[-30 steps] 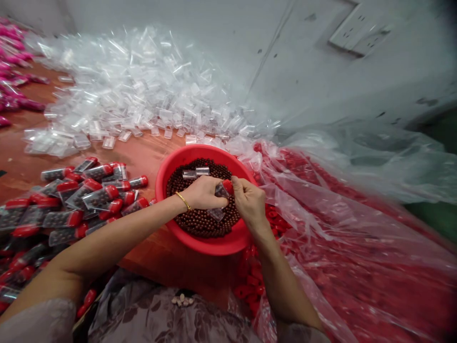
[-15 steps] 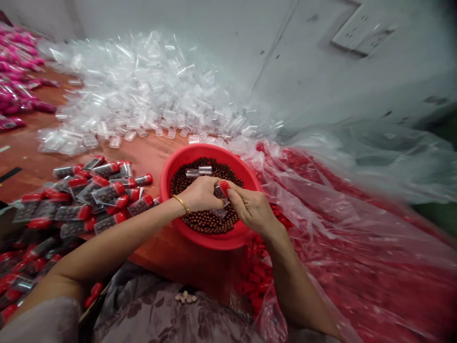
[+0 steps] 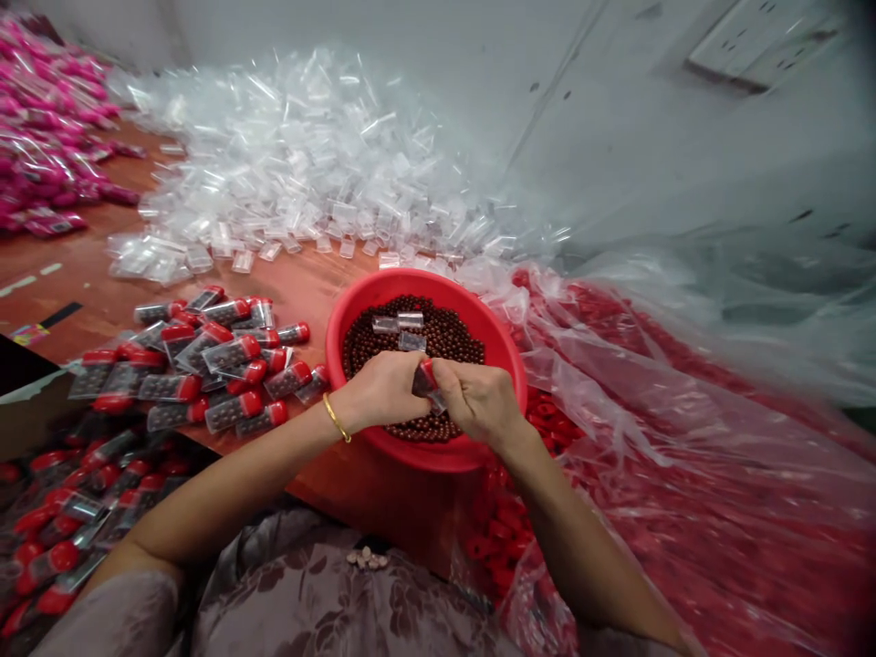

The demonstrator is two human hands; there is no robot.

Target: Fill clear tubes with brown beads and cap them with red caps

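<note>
Over the red bowl [image 3: 333, 338], my left hand [image 3: 387, 388] is closed around a small clear container with a red cap [image 3: 427, 372]. The fingers of my right hand [image 3: 483, 400] are pinched against that red cap, and they partly hide it. Dark brown beads [image 3: 455, 333] fill the bowl below my hands. Several clear empty containers lie on the beads, one of them [image 3: 411, 320] toward the back. Left of the bowl is a heap of bead-filled containers with red caps [image 3: 233, 354].
A large pile of clear containers [image 3: 294, 155] spreads behind the bowl along the wall. Pink packs [image 3: 51, 119] are at far left. A box of capped containers [image 3: 75, 511] stands at lower left. Loose red caps [image 3: 503, 525] and a plastic bag of red pieces [image 3: 657, 429] lie right.
The view has shifted, so the table items appear farther right. Both hands stay together at the red-capped container, which is now more tilted and covered. Another clear container on the beads has become visible.
</note>
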